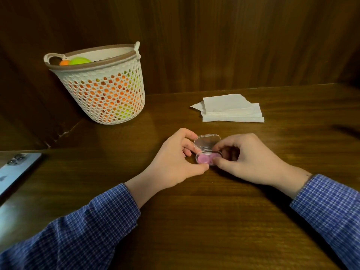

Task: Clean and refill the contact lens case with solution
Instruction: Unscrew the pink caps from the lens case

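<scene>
Hands [175, 160] [247, 158] pinching open lens case [207, 151]

Dim warm light, soft focus (edges curved)

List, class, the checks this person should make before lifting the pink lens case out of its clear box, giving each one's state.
1. Clear box lid open: ok.
2. Left hand steadies the box: ok.
3. Right hand fingers on the pink lens case: ok.
4. Tissues on the table: ok.
5. Solution bottle in view: not ok.
6. Case caps tight: cannot tell.
</scene>
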